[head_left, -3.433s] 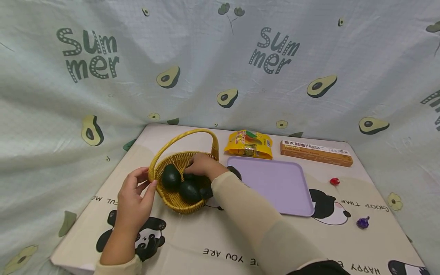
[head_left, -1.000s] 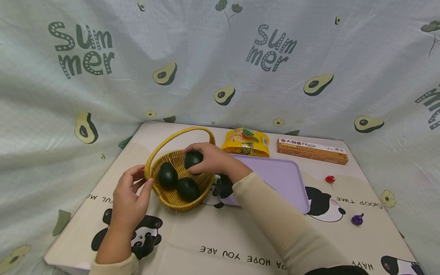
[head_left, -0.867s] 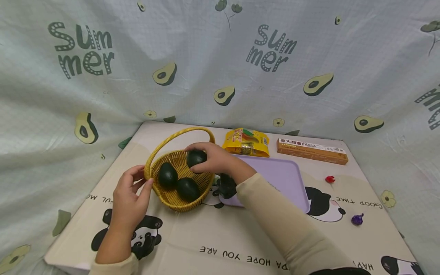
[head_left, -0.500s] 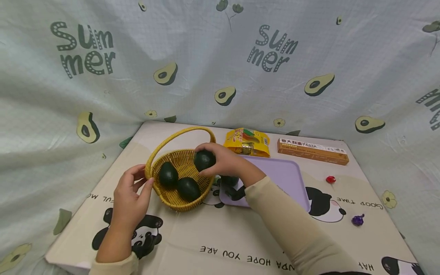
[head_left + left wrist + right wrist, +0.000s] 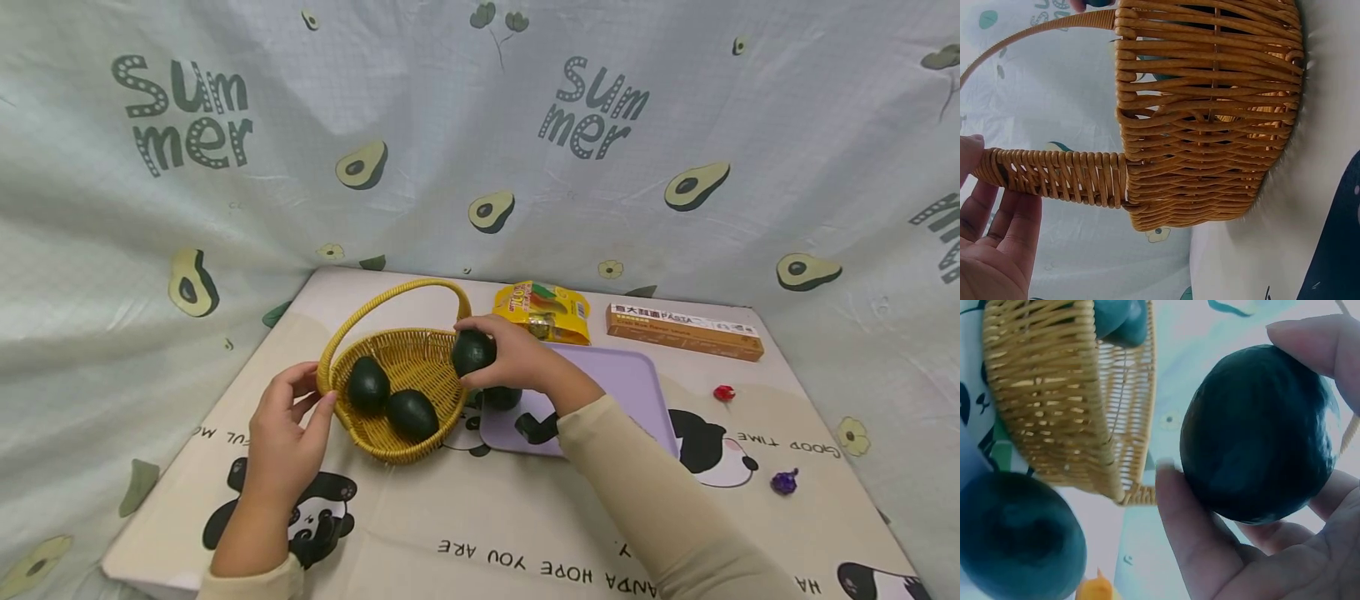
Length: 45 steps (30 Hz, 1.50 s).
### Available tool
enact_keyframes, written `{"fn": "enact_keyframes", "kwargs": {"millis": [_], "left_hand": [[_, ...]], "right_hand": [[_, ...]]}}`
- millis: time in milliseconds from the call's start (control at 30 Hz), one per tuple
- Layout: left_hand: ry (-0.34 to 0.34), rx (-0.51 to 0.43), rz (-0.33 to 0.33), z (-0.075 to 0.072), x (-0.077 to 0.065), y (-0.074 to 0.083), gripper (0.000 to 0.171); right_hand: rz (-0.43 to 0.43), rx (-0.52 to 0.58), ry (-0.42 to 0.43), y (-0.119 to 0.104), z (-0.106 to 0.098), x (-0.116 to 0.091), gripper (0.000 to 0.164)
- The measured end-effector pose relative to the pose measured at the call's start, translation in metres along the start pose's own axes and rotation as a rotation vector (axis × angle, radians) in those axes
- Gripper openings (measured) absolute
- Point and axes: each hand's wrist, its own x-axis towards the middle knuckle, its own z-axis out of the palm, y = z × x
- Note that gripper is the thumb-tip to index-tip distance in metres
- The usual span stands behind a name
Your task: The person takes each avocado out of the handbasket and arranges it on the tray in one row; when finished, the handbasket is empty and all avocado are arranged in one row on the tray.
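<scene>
My left hand (image 5: 288, 429) holds the side of a yellow wicker basket's handle (image 5: 1063, 178) between thumb and fingers. Two dark green avocados lie inside the basket (image 5: 408, 454), toward its left and front. In my right hand (image 5: 517, 358) is another avocado (image 5: 1260, 434), gripped between thumb and fingers and raised at the basket's right rim, over the tray's near-left corner. Below that hand, one more avocado (image 5: 501, 397) sits on the left end of the lilac tray (image 5: 615, 392); the right forearm covers part of the tray.
Behind the tray lies a yellow mango-print bag (image 5: 543, 312), with a long pasta box (image 5: 682, 332) to its right. A red wrapped candy (image 5: 723, 392) and a purple one (image 5: 784, 482) lie at the right. A printed curtain (image 5: 420, 100) hangs behind the table.
My right hand has lifted an avocado from the basket and moved it right, past the rim toward the tray. My left hand keeps its hold on the handle, and the basket stays in place.
</scene>
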Motion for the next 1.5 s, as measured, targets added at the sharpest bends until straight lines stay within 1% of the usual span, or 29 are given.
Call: {"fn": "enact_keyframes", "kwargs": {"millis": [233, 467, 567, 700, 833, 967, 1133, 1300, 1500], "left_hand": [[-0.006, -0.005, -0.009, 0.001, 0.0, 0.002, 0.046], [-0.005, -0.006, -0.006, 0.002, 0.001, 0.003, 0.046], [-0.006, -0.011, -0.005, 0.001, 0.002, 0.004, 0.045], [-0.011, -0.013, -0.009, 0.002, 0.001, 0.004, 0.045], [-0.009, -0.023, -0.004, 0.002, 0.002, 0.004, 0.045], [-0.006, -0.035, 0.001, 0.001, 0.002, 0.003, 0.046], [-0.003, -0.025, -0.004, -0.001, 0.0, 0.004, 0.046], [0.005, -0.014, 0.0, -0.001, -0.001, 0.004, 0.047], [0.012, -0.03, 0.007, -0.002, -0.001, 0.004, 0.046]], "right_hand": [[0.045, 0.028, 0.029, 0.012, -0.006, -0.007, 0.077], [0.092, 0.048, 0.1, 0.024, -0.012, -0.013, 0.076], [0.084, 0.062, 0.114, 0.03, -0.013, -0.015, 0.072], [0.067, 0.089, 0.103, 0.037, -0.015, -0.019, 0.069], [0.095, 0.107, 0.109, 0.043, -0.017, -0.023, 0.075], [0.142, 0.116, 0.131, 0.048, -0.018, -0.027, 0.083], [0.197, 0.081, 0.142, 0.053, -0.016, -0.03, 0.084], [0.214, 0.072, 0.146, 0.06, -0.015, -0.032, 0.084], [0.204, 0.13, 0.157, 0.067, -0.014, -0.036, 0.083]]}}
